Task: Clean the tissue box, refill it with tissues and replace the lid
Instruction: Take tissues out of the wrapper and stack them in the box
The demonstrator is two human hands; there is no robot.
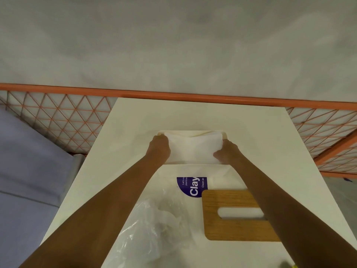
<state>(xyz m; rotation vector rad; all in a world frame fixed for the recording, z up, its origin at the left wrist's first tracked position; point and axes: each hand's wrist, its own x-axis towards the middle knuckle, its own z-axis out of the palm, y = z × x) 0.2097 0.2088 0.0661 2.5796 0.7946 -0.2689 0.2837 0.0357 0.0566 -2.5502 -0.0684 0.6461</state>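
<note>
A white open tissue box (224, 134) stands on the white table (193, 117), past its middle. A white stack of tissues (191, 148) sits in the box opening, bulging upward. My left hand (159, 149) grips the stack's left end and my right hand (227, 151) grips its right end, both down at the box rim. The wooden lid (228, 229), with a long slot in it, lies flat on the table to the near right, partly under my right forearm.
A white packet with a purple label (192, 186) lies just in front of the box. Crumpled clear plastic wrap (154, 225) lies near the table's front. An orange wire-mesh fence (63, 120) runs behind the table, and a grey-blue fabric surface (25, 171) lies to the left.
</note>
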